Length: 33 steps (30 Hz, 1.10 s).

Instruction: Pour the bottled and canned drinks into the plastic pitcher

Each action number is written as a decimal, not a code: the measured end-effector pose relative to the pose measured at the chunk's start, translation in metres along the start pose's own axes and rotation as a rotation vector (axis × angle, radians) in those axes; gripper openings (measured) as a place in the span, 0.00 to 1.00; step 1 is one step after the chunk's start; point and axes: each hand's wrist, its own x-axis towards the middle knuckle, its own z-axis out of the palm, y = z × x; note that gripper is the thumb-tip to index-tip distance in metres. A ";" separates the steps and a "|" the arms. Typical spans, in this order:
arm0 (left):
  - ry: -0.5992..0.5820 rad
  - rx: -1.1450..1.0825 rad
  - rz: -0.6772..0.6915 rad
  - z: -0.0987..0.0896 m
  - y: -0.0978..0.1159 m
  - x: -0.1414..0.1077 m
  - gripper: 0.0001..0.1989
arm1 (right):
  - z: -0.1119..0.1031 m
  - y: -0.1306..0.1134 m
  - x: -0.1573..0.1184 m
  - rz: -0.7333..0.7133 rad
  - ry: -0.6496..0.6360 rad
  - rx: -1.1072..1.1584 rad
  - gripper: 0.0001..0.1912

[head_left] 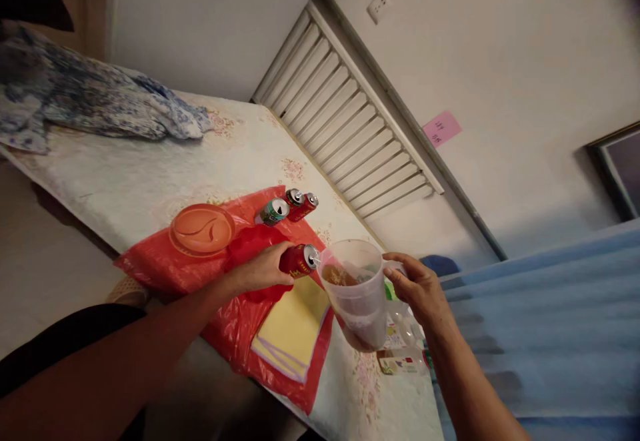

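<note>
My left hand (267, 269) is wrapped round a red can (300, 261), which is tilted with its top at the rim of a translucent pitcher (357, 301). Brown liquid shows inside the pitcher. My right hand (413, 284) grips the pitcher's handle and holds it tilted toward the can. Below the can, a folded yellow cloth (293, 327) lies on a red plastic sheet (225, 331). Behind my left hand stand a green can (273, 211) and two other cans, one of them red (304, 207).
An orange lid (203, 229) lies on the red sheet at left. Clear bottles (405, 327) are partly hidden behind the pitcher. Patterned fabric (110, 97) lies on the floral table (240, 154). A radiator (345, 114) and a blue curtain (545, 327) border the table.
</note>
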 end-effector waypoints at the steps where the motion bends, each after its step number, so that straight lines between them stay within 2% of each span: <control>1: 0.005 0.001 0.006 0.000 0.000 0.000 0.31 | 0.000 -0.001 0.001 -0.006 -0.001 -0.010 0.22; 9: 0.013 0.033 0.008 0.000 -0.002 0.001 0.31 | 0.000 -0.011 0.002 -0.016 0.005 -0.051 0.21; 33: 0.010 0.015 0.006 0.000 -0.001 0.001 0.31 | 0.000 -0.014 0.006 -0.030 -0.019 -0.155 0.21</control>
